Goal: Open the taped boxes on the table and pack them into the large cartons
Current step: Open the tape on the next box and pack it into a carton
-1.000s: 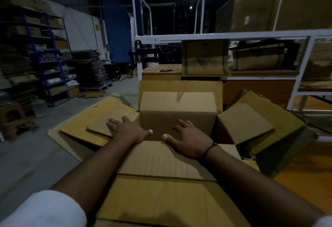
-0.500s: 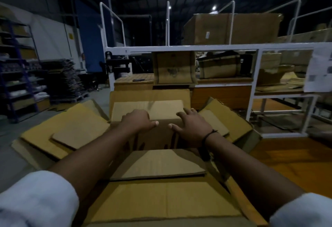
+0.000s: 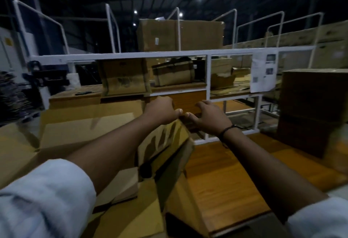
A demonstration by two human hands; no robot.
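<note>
Left hand (image 3: pixel 160 112) and right hand (image 3: pixel 210 118) curl their fingers over the top edge of the tilted brown corrugated cardboard box (image 3: pixel 165 141), seemingly light, stiff, best gripped there

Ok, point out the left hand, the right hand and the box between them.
left hand (image 3: pixel 159 111): head view, its back.
right hand (image 3: pixel 210 118): head view, its back.
box (image 3: pixel 164 141): head view, tilted near face.

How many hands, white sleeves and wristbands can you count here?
Hands: 2, the left hand and the right hand, both gripping the box
White sleeves: 2, the left sleeve and the right sleeve
Wristband: 1
Total: 5
</note>
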